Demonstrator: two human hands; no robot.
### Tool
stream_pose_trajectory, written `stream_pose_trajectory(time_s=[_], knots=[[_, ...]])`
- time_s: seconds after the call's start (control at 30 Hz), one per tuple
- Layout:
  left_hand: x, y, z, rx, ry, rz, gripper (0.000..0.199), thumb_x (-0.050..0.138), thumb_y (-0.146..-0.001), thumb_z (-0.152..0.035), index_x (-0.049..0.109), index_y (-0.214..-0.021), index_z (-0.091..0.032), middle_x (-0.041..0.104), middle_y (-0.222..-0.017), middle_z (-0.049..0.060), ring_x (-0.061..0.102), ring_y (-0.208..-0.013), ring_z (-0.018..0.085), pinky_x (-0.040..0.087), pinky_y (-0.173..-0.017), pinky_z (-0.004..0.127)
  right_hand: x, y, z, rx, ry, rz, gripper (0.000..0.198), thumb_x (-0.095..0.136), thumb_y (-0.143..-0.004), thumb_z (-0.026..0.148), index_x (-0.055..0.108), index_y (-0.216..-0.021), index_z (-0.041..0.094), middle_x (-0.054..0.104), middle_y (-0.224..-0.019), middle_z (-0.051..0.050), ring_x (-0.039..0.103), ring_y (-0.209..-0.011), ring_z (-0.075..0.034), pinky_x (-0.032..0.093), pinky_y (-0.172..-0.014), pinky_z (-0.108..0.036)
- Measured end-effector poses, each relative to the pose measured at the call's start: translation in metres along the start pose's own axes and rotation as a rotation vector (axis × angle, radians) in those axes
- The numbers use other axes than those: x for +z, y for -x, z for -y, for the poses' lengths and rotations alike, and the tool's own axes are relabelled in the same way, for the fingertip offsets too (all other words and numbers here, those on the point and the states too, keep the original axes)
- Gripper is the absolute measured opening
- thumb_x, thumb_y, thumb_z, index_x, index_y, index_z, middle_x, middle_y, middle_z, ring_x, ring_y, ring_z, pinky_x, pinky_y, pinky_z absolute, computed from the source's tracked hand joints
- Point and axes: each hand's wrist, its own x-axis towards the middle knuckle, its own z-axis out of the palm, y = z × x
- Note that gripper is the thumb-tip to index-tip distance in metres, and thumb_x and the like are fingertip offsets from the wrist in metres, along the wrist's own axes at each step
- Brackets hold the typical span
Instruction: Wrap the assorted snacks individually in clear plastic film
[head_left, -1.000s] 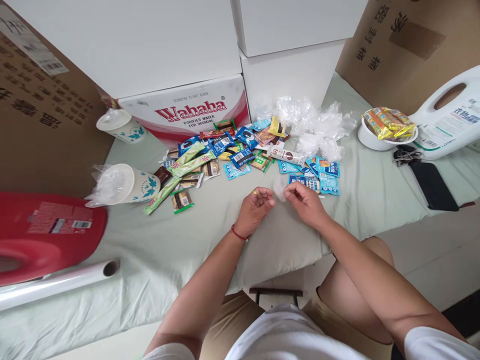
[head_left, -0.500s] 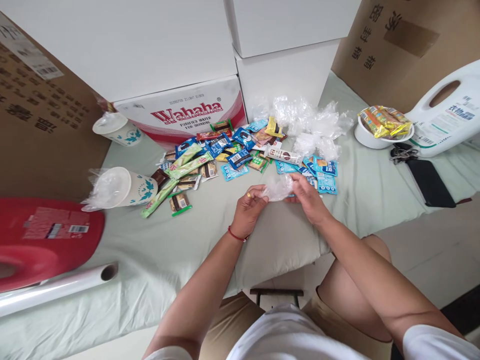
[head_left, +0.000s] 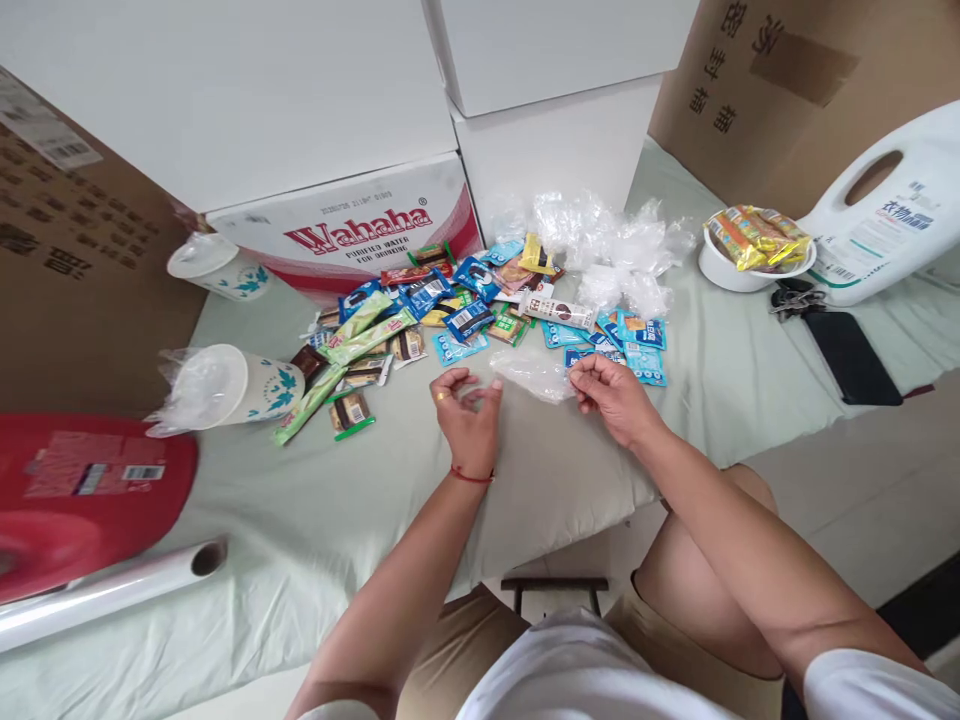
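Note:
My right hand (head_left: 606, 398) pinches one end of a clear plastic bag (head_left: 534, 375), which stretches out to the left above the cloth. My left hand (head_left: 469, 420) is off the bag, its fingers curled but apart, just beyond the bag's free end. Behind both hands lies a heap of wrapped snacks: light blue packets (head_left: 643, 362) near my right fingers, a dark blue packet (head_left: 469, 320), a white wrapped bar (head_left: 556, 310) and long green sticks (head_left: 371, 335). Crumpled clear bags (head_left: 611, 245) are piled behind the snacks on the right.
Two paper cups (head_left: 274, 388) (head_left: 238, 278) lie tipped at the left, beside a red jug (head_left: 90, 500) and a plastic film roll (head_left: 112, 590). At the right are a white bowl (head_left: 739, 277) of yellow packets, a white jug (head_left: 885, 220) and a black phone (head_left: 853, 357). Boxes (head_left: 360, 225) stand behind.
My left hand has let go of the plastic bag and moved left, its fingers opening. The bag now hangs from my right hand, more spread out. The view has shifted slightly.

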Motion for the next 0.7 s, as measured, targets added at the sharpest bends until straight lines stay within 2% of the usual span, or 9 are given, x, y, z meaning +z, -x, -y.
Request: stream_pose_trajectory(time_s=[0.07,0.13,0.23,0.33,0.43,0.5,0.57,0.63,0.7], knots=[[-0.002,0.009,-0.004,0.284,-0.187,0.053,0.059,0.085,-0.077,-0.06,0.056,-0.114,-0.024,0.056,-0.114,0.007,0.06,-0.1,0.021,0.053,-0.082,0.035,0.005,0.004,-0.004,-0.058,0.088,-0.018,0.037,0.077,-0.082,0.057,0.064,-0.087,0.023,0.055,-0.068,0.003,0.05,-0.058,-0.013,0.042,-0.05,-0.026],[-0.002,0.019,-0.008,0.491,-0.342,0.181,0.063,0.083,-0.078,-0.063,0.058,-0.119,-0.023,0.058,-0.115,0.009,0.059,-0.104,0.025,0.052,-0.087,0.041,0.01,0.01,-0.007,-0.153,0.213,-0.022,0.03,0.07,-0.09,0.053,0.065,-0.089,0.023,0.056,-0.071,0.002,0.049,-0.057,-0.014,0.042,-0.051,-0.027],[0.002,0.026,-0.011,0.582,-0.581,0.346,0.047,0.079,-0.086,-0.05,0.064,-0.121,-0.022,0.063,-0.114,0.012,0.06,-0.106,0.028,0.049,-0.092,0.045,0.016,0.019,-0.006,-0.358,0.369,-0.036,0.023,0.064,-0.098,0.045,0.067,-0.09,0.023,0.061,-0.089,-0.003,0.055,-0.07,-0.016,0.046,-0.061,-0.03],[0.003,0.024,-0.012,0.534,-0.621,0.502,0.018,0.066,-0.094,-0.029,0.069,-0.11,-0.022,0.069,-0.1,0.009,0.061,-0.094,0.025,0.048,-0.085,0.042,0.021,0.027,-0.001,-0.476,0.425,-0.009,0.021,0.062,-0.101,0.041,0.067,-0.091,0.024,0.06,-0.092,-0.004,0.056,-0.079,-0.017,0.045,-0.069,-0.031],[0.002,0.02,-0.012,0.463,-0.436,0.582,0.012,0.059,-0.097,-0.024,0.07,-0.101,-0.022,0.071,-0.091,0.006,0.063,-0.086,0.022,0.049,-0.079,0.037,0.023,0.03,0.0,-0.462,0.4,0.084,0.023,0.061,-0.102,0.044,0.066,-0.091,0.024,0.059,-0.086,-0.002,0.054,-0.078,-0.017,0.044,-0.068,-0.031],[0.001,0.018,-0.013,0.383,-0.322,0.579,0.014,0.058,-0.099,-0.026,0.071,-0.098,-0.022,0.071,-0.087,0.005,0.064,-0.082,0.019,0.049,-0.076,0.033,0.023,0.027,-0.004,-0.387,0.33,0.08,0.027,0.059,-0.102,0.05,0.064,-0.094,0.024,0.061,-0.089,-0.003,0.056,-0.077,-0.017,0.046,-0.066,-0.031],[0.0,0.017,-0.012,0.277,-0.247,0.558,0.016,0.057,-0.1,-0.027,0.072,-0.095,-0.023,0.07,-0.084,0.003,0.063,-0.077,0.017,0.049,-0.073,0.031,0.021,0.02,-0.01,-0.284,0.257,-0.019,0.032,0.061,-0.099,0.057,0.062,-0.102,0.025,0.063,-0.097,-0.005,0.056,-0.076,-0.017,0.047,-0.061,-0.03],[0.001,0.017,-0.012,0.18,-0.193,0.538,0.016,0.059,-0.098,-0.027,0.073,-0.094,-0.023,0.07,-0.083,0.002,0.062,-0.075,0.015,0.049,-0.073,0.029,0.018,0.012,-0.017,-0.181,0.211,-0.131,0.044,0.071,-0.089,0.06,0.059,-0.113,0.025,0.062,-0.109,-0.007,0.056,-0.073,-0.016,0.048,-0.053,-0.029],[0.002,0.017,-0.012,0.093,-0.144,0.551,0.012,0.064,-0.095,-0.029,0.074,-0.095,-0.023,0.07,-0.085,0.002,0.063,-0.077,0.016,0.05,-0.073,0.029,0.017,0.005,-0.021,-0.083,0.168,-0.147,0.057,0.081,-0.078,0.058,0.057,-0.118,0.026,0.062,-0.111,-0.007,0.057,-0.072,-0.016,0.048,-0.047,-0.028]])
